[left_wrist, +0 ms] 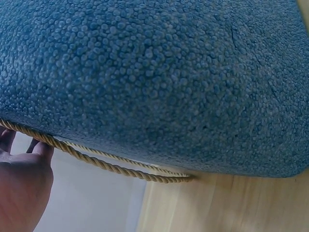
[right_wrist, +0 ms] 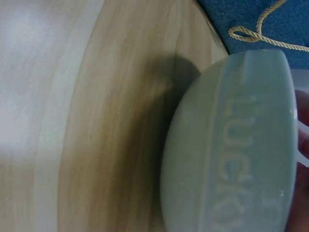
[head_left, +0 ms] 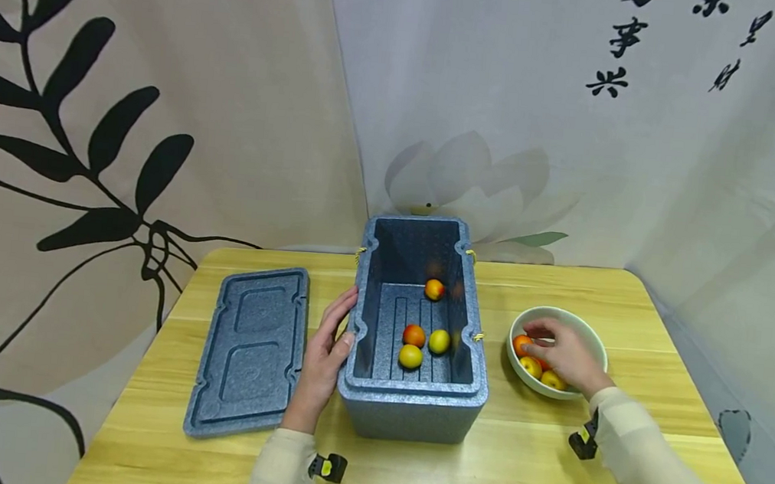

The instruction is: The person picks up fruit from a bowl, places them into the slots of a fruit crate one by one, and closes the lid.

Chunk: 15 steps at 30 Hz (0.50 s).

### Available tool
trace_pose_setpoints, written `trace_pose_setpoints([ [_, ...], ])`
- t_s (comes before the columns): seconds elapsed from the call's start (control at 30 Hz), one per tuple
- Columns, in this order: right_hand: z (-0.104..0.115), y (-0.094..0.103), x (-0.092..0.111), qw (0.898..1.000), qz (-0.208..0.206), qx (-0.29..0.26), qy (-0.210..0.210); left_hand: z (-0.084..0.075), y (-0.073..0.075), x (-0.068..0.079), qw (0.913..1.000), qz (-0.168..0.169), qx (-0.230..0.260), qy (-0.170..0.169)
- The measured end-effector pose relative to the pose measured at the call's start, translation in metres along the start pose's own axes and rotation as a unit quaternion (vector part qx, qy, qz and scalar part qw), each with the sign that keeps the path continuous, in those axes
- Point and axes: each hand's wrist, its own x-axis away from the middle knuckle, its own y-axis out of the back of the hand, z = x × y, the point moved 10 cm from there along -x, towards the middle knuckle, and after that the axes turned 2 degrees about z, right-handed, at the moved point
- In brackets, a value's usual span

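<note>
My left hand (head_left: 327, 352) rests against the left wall of a deep grey-blue foam box (head_left: 410, 411), its fingers along the rim; in the left wrist view, part of that hand shows beside the box's rope (left_wrist: 111, 166). Inside the box lie two yellow fruits (head_left: 439, 342), an orange-red fruit (head_left: 414, 335) and a red-and-yellow fruit (head_left: 435, 290). On the right, my right hand (head_left: 567, 358) dips into a pale green bowl (head_left: 590, 336), thumb and fingers parted beside an orange fruit (head_left: 521, 345). Yellow fruits (head_left: 553, 379) show below that hand, which covers part of the bowl's contents.
A grey-blue foam lid (head_left: 254, 346) lies flat on the wooden table (head_left: 513, 468), left of the box. Raised lettering runs along the bowl's outer wall (right_wrist: 236, 145). Behind the table hangs a printed cloth (head_left: 268, 108).
</note>
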Motion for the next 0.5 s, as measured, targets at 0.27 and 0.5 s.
trace_pose_setpoints([
  [0.27, -0.0016, -0.0062, -0.0051, 1.0, 0.011, 0.013, 0.014, 0.0023, 0.0006, 0.0005, 1.0, -0.003, -0.001, 0.005],
  [0.5, -0.0024, -0.0076, -0.006, 0.999, 0.022, 0.038, 0.025, 0.0053, 0.001, 0.0008, 1.0, -0.004, -0.002, 0.008],
])
